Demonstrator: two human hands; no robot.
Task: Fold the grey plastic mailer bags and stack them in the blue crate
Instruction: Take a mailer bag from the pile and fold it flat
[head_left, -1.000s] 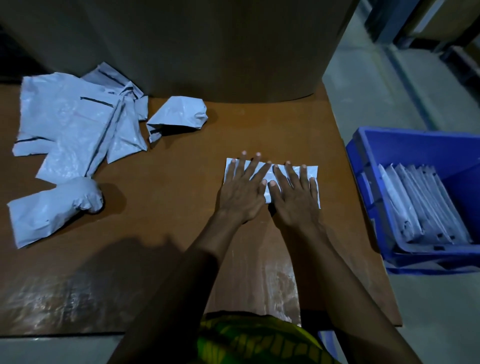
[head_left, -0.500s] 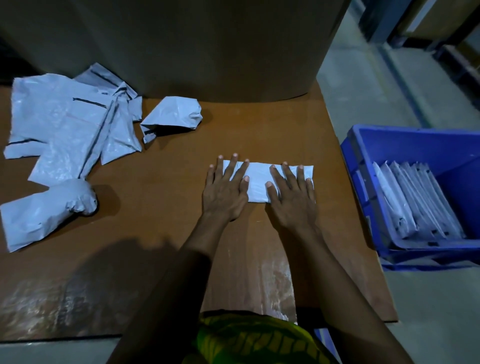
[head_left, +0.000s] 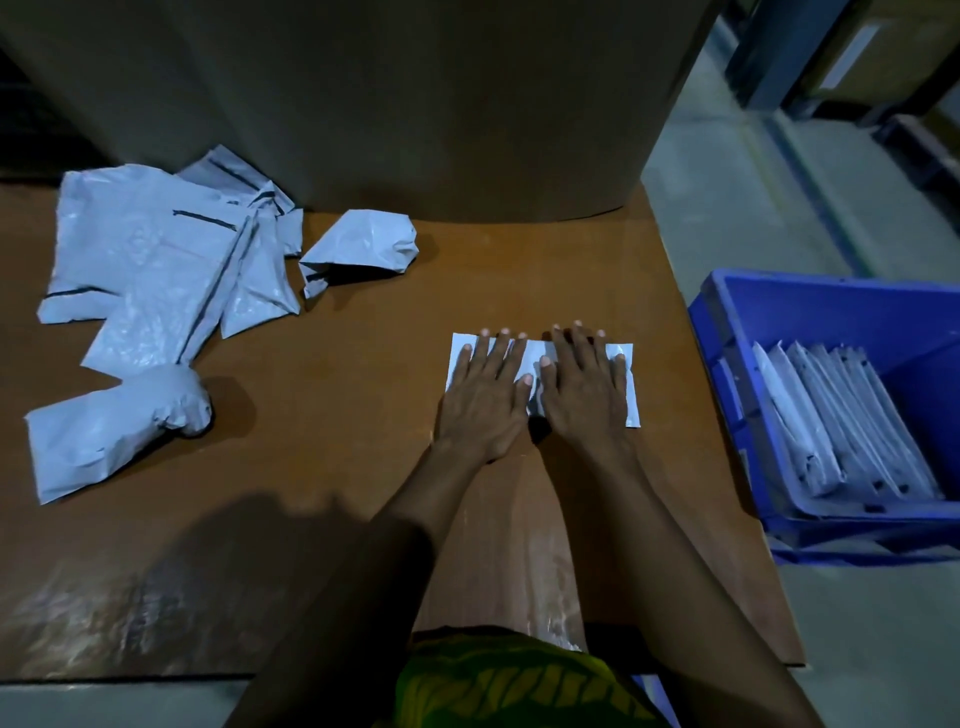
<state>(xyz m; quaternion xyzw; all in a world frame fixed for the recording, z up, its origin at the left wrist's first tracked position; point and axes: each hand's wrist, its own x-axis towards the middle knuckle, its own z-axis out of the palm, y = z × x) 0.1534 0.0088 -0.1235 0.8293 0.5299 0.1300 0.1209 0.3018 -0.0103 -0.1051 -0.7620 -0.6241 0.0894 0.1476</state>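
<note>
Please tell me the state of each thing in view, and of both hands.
Folded mailer: flat on table, pressed under both hands.
Left hand: open, palm down on it.
Right hand: open, palm down on it.
Mailer pile: unfolded, overlapping.
Crumpled mailer: puffed, not folded.
Rolled mailer: bunched, not folded.
Crate: partly filled.
Crate mailers: folded, leaning in a row.

Folded mailer (head_left: 631, 401) is lying on tabletop (head_left: 363, 467) beneath left hand (head_left: 483, 402) and right hand (head_left: 584, 397); loose mailers (head_left: 156, 260) are lying leftward; crate (head_left: 831, 291) is standing rightward.
</note>
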